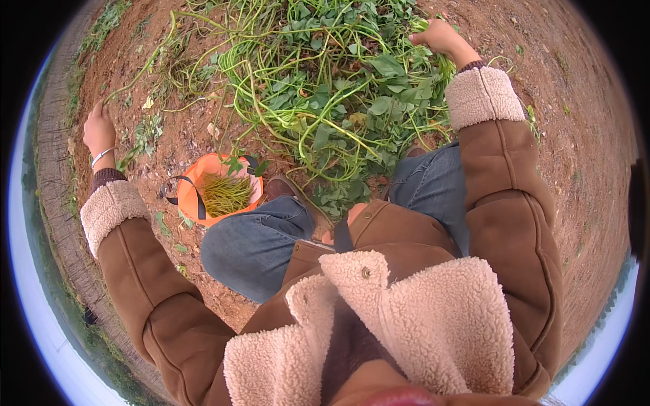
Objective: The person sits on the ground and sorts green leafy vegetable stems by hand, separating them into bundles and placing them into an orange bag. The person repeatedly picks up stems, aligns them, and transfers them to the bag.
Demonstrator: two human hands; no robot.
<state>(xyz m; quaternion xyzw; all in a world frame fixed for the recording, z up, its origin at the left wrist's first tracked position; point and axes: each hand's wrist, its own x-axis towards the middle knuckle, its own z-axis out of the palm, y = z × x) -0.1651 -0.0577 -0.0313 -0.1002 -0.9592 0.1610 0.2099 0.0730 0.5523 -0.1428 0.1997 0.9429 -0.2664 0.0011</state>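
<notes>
A heap of tangled green vines (325,96), apparently sweet potato vines, lies on the soil in front of my knees. My left hand (99,133) is stretched far out to the left, its fingers pinching one end of a long vine stem (152,57). That stem arches up and back over to the heap. At the heap's upper right, my right hand (441,38) is closed around a bunch of leafy vine, partly hidden by the hand. An orange bag (187,203) with dark handles stands open beside my left knee, and cut green stems (228,195) lie inside it.
Reddish, stony soil (569,152) surrounds me. Loose leaves (148,133) and withered stems (177,76) are scattered left of the heap. My bent legs in jeans (254,243) and my shoes sit close to the heap's near edge. A strip of field (53,152) runs along the far left.
</notes>
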